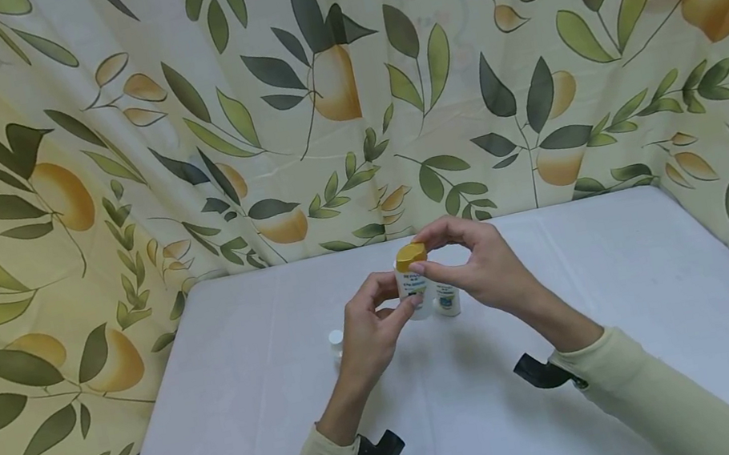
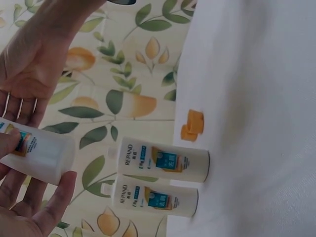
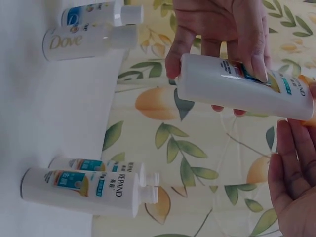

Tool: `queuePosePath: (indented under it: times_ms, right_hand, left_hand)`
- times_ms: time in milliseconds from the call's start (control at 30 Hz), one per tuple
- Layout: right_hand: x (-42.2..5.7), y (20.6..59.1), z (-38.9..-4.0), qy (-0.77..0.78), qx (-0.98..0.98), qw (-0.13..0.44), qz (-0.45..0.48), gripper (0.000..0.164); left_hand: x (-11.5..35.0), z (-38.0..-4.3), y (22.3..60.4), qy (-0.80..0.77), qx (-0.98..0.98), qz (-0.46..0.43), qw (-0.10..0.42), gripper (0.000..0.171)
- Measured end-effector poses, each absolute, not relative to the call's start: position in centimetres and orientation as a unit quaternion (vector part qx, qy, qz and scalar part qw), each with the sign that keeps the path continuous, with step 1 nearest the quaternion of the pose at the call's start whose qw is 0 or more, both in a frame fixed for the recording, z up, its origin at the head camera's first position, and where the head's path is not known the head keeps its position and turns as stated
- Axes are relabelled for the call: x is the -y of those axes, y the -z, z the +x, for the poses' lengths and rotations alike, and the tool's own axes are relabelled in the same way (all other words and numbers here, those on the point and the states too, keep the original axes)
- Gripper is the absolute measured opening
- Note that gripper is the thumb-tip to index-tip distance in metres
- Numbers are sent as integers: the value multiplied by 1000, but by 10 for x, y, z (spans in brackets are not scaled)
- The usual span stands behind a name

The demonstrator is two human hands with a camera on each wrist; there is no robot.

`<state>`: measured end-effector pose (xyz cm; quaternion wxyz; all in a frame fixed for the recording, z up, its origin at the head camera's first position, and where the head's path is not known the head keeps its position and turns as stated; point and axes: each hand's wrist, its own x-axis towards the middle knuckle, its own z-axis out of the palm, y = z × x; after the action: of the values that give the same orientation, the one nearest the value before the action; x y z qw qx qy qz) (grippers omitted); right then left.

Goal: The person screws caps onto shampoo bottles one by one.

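Note:
My left hand (image 1: 368,328) holds a white REPAND shampoo-style bottle (image 1: 413,288) upright above the table, its thumb on the label. With thumb and fingers, my right hand (image 1: 481,264) grips the yellow-orange cap (image 1: 411,254) at the bottle's top. In the left wrist view, two more REPAND bottles (image 2: 165,162) stand side by side, their narrow white necks bare. Two orange caps (image 2: 196,121) lie together on the table near them. Most of this pair is hidden behind the held bottle and right hand in the head view.
Two white-capped bottles, one a Dove bottle (image 3: 74,44), stand together on the white-covered table (image 1: 236,413). In the head view, a white cap (image 1: 336,337) shows just left of my left hand. A fruit-patterned curtain (image 1: 292,151) hangs behind the table.

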<state>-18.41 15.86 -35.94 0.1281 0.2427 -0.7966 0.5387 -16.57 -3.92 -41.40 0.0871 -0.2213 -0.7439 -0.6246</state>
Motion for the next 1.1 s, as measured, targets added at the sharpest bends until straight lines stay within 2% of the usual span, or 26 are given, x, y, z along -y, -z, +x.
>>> queuePosePath:
  times_ms: [300,500,767,1100]
  right_hand:
    - [-157,361,-185,-539,798,127,237,28]
    - [-160,360,-187,-543,795,91,256,30]
    - [-161,364,-189,-562,766,99,296,29]
    - [-161,361,-189,-565,773,99,270,27]
  left_hand:
    - [39,-166,416,625,744,-215,92,30]
    - [41,-166,414,635,738,-219,61,34]
    - [43,-168,410,642,732,-225,30,37]
    - [43,-170,413,637,737,-221,49,30]
